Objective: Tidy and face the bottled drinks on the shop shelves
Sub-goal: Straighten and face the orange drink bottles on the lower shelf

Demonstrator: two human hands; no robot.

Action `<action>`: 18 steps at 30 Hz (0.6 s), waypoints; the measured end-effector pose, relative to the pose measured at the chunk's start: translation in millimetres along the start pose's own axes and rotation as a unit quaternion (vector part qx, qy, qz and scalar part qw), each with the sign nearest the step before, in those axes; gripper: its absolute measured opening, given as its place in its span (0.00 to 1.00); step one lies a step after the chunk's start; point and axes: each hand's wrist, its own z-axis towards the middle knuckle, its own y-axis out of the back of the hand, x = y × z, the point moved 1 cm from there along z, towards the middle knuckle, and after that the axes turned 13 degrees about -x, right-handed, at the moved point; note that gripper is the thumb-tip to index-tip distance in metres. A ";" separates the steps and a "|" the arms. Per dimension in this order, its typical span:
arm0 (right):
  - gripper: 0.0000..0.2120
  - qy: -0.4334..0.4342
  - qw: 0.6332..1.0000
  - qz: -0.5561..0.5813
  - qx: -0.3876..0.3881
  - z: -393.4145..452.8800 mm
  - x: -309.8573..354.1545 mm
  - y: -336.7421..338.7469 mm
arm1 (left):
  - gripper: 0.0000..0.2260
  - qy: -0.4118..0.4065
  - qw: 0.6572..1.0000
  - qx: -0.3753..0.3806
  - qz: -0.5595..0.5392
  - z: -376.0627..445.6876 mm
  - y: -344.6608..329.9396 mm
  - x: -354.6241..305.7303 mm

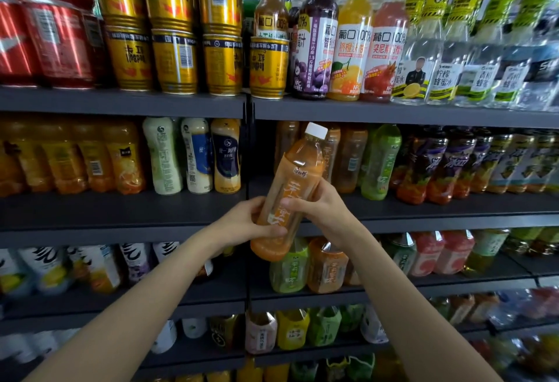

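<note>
Curling round the lower half of the orange bottle (290, 191), the fingers (298, 203) of the right hand (320, 212) gripped it from the right while the left hand (242, 221) clasped it from the left, thumb across the label near the base. The bottle hung mid-frame, off the shelf, its long axis tilted, white cap (316, 130) leaning toward the upper right and base toward the lower left. Just behind the cap, the middle shelf (423, 215) showed a gap beside the green bottle (379, 163), probably its slot; both hands were about equally near.
</note>
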 end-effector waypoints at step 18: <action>0.18 0.050 0.982 -0.171 0.061 49.0 -7.8 -102.5 | 0.28 0.121 0.988 -0.074 0.056 -56.5 68.5 96.4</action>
